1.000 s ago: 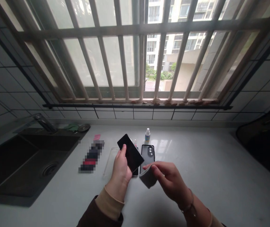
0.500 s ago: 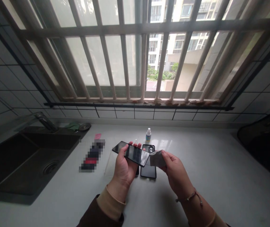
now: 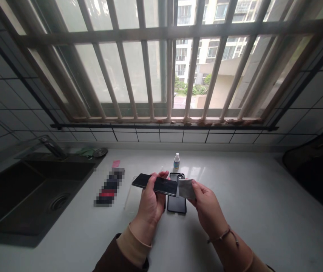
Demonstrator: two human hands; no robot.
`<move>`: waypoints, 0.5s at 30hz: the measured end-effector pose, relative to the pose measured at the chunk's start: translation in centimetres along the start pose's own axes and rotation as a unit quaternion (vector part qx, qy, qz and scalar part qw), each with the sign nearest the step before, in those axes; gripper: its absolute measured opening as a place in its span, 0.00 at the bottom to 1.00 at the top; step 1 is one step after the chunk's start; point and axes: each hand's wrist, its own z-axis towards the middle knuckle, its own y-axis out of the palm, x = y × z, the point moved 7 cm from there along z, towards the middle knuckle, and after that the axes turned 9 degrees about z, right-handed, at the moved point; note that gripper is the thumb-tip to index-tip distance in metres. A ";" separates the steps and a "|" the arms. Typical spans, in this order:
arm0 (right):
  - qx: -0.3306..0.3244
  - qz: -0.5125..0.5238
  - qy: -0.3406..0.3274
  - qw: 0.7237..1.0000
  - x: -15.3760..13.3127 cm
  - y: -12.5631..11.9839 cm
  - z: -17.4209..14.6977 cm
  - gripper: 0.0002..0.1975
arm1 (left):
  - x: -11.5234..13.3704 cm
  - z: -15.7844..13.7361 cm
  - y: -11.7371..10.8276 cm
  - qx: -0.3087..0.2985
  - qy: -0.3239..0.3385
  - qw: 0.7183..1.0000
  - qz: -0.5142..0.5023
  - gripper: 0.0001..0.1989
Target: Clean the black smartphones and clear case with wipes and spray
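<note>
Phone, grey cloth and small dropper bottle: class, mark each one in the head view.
phone (image 3: 161,185), head view, middle of its dark screen.
grey cloth (image 3: 186,188), head view, centre of the fold.
small dropper bottle (image 3: 176,163), head view, on its label.

Obscured / cut off, head view

Item (image 3: 108,187) left of phone (image 3: 155,184): pixelated, not identifiable. Case (image 3: 176,200) upper end partly behind phone and cloth (image 3: 186,188). Dark bag (image 3: 320,166) cut by right edge; sink (image 3: 22,192) by left edge. Bottle (image 3: 176,161) label too small to read.
</note>
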 end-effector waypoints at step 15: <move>-0.152 -0.010 0.064 0.986 1.1 2.9 -2.3 0.26 | 1.6 -0.1 -0.6 0.053 0.153 0.985 0.058 0.19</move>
